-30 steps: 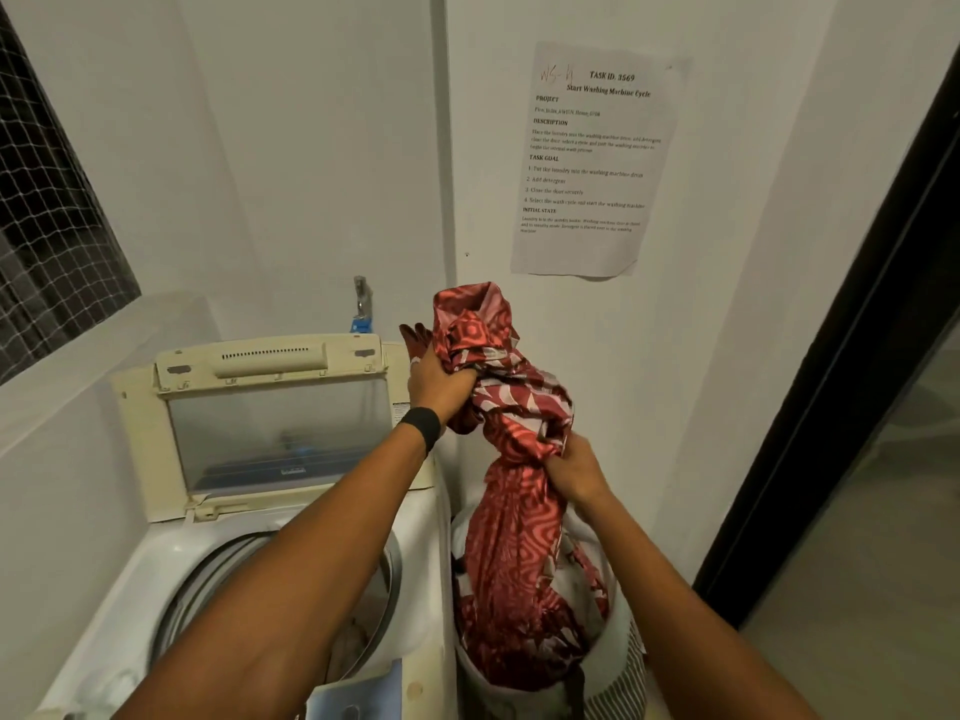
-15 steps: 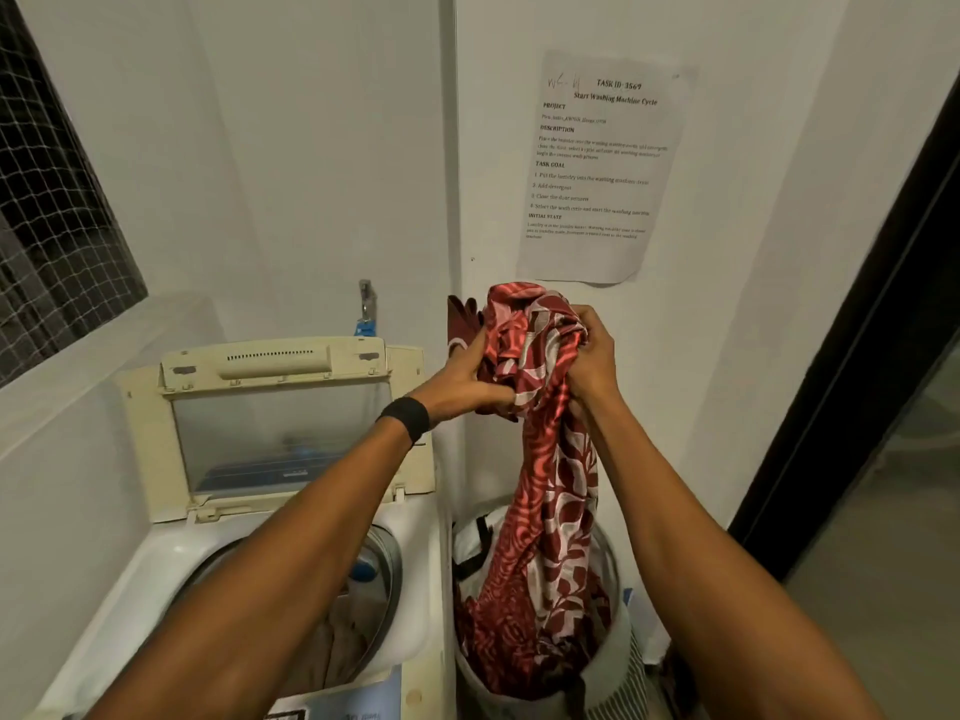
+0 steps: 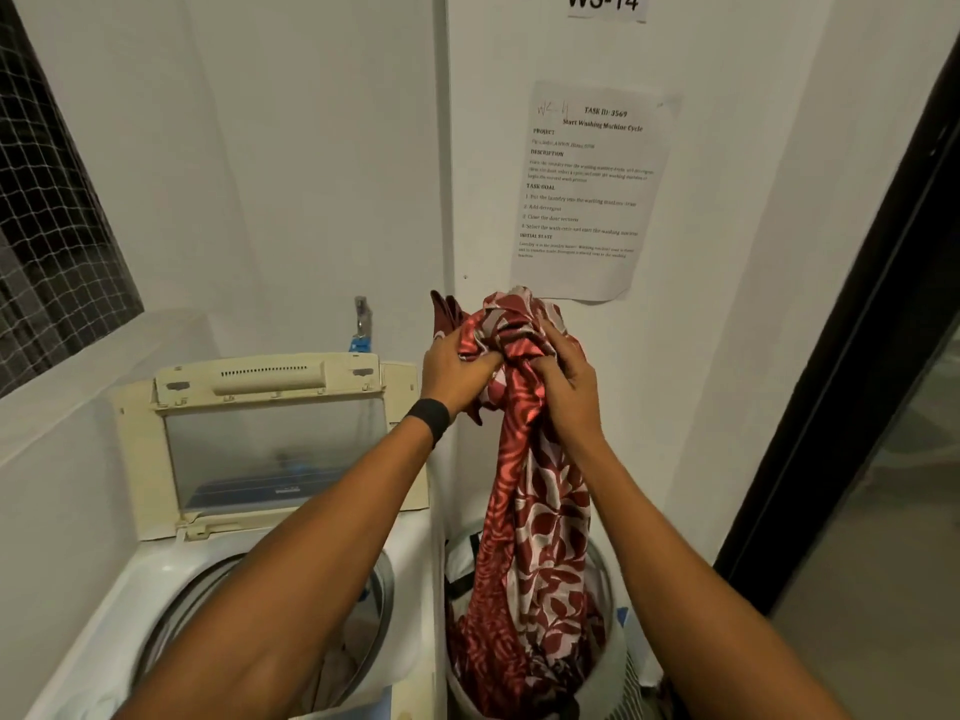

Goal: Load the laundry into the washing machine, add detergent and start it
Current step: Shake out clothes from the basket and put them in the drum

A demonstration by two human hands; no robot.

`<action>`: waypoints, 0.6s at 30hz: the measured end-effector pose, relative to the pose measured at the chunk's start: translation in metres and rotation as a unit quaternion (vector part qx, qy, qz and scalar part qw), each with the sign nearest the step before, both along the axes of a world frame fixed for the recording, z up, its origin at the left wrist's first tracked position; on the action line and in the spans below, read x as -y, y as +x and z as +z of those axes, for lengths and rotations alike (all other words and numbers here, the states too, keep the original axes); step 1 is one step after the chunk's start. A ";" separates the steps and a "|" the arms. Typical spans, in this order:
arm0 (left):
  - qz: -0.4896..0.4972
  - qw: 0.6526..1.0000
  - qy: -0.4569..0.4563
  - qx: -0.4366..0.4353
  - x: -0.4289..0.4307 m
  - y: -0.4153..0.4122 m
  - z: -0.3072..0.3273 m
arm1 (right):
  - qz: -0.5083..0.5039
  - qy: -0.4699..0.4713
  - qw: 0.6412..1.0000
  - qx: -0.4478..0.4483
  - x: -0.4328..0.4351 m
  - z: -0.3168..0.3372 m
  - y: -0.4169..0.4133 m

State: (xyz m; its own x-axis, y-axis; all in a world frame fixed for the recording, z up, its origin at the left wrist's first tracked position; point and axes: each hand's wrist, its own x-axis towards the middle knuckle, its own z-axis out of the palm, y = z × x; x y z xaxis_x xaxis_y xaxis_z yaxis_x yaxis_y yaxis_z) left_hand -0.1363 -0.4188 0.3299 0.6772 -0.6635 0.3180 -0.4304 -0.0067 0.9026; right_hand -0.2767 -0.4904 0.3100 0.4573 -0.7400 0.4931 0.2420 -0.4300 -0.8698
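Cloth hanging into the laundry basket: your left hand and right hand both clench its bunched top.

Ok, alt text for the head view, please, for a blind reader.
The left hand and the right hand grip a red and white leaf-patterned cloth hanging into a white round laundry basket, beside a white top-loading washing machine with its lid raised.

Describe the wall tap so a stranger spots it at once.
Find the white top-loading washing machine at left, its cream lid raised. Just above the lid, a small metal tap juts from the wall; only it has a blue fitting.
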 end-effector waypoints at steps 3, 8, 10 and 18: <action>0.033 0.999 -0.013 -0.037 0.010 0.015 0.002 | -0.111 -0.028 0.992 -0.061 -0.016 -0.042 -0.011; 0.018 0.995 -0.031 -0.098 0.001 0.005 0.015 | -0.029 0.093 0.955 -0.281 -0.010 -0.124 -0.016; 0.018 0.993 -0.031 -0.110 0.000 0.006 0.011 | 0.037 0.120 0.941 -0.315 -0.008 -0.137 -0.022; 0.082 0.991 0.016 -0.102 -0.001 0.034 -0.019 | -0.034 0.207 0.978 -0.021 0.017 -0.018 -0.024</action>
